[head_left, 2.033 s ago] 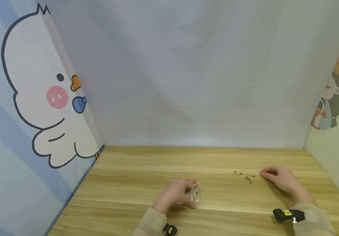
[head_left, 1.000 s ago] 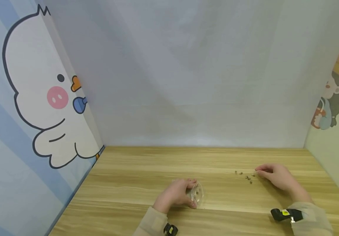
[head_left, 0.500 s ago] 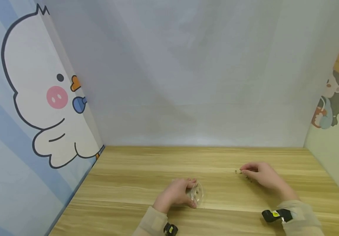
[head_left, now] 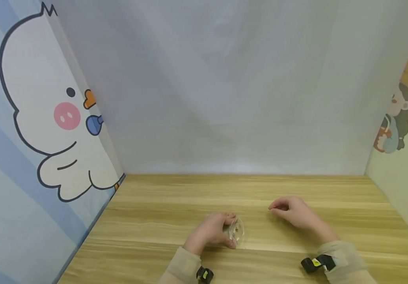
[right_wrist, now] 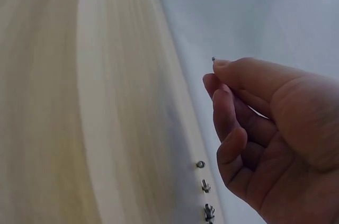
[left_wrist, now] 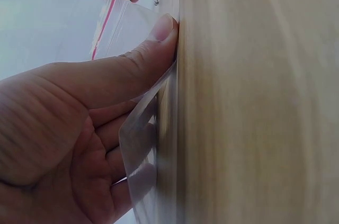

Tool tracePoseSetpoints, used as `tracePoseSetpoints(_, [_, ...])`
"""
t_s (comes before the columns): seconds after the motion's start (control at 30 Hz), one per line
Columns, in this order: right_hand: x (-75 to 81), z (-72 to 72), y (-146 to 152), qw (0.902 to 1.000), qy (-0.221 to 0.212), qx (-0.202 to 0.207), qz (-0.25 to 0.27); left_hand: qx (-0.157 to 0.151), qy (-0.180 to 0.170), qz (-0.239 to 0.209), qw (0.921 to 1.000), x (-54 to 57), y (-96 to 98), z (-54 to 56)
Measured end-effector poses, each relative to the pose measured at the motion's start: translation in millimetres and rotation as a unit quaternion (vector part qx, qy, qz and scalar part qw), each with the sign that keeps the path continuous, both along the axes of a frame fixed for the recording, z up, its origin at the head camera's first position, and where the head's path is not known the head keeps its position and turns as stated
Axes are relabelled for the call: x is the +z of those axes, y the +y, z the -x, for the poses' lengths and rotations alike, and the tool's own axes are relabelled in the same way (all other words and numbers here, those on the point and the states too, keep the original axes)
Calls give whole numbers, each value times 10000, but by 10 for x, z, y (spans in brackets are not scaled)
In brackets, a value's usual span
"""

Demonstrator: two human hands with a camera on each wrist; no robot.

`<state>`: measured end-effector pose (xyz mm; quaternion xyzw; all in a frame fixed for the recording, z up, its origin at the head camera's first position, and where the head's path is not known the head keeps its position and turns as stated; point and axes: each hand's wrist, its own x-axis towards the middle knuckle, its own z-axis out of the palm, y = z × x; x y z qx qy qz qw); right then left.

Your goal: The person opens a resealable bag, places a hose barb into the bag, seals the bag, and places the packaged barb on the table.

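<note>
I have the left hand [head_left: 211, 232] gripping a clear zip bag [head_left: 240, 236] on the counter [head_left: 161, 197], a metal bit [head_left: 237, 229] visible inside; the right hand [head_left: 295, 213] pinches a tiny metal piece [right_wrist: 213, 59], apart from the bag, with loose fittings [right_wrist: 206, 186] lying nearby.

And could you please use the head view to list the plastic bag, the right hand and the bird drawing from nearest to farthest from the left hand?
1. Plastic bag: gripped by the left hand.
2. Right hand: across a gap, to the right.
3. Bird drawing: farthest, off to the left.
</note>
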<state>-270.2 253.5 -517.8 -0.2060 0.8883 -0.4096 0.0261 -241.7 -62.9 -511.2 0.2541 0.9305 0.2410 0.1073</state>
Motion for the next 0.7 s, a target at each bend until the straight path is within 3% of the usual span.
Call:
tracePoseSetpoints(0.33, [80, -153, -411, 9981, -203, 468, 332, 2, -10, 42, 10000, 5, 0, 13])
tracePoseSetpoints(0.7, [45, -274, -733, 9966, -50, 795, 193, 5, -12, 7, 10000, -5, -4, 11])
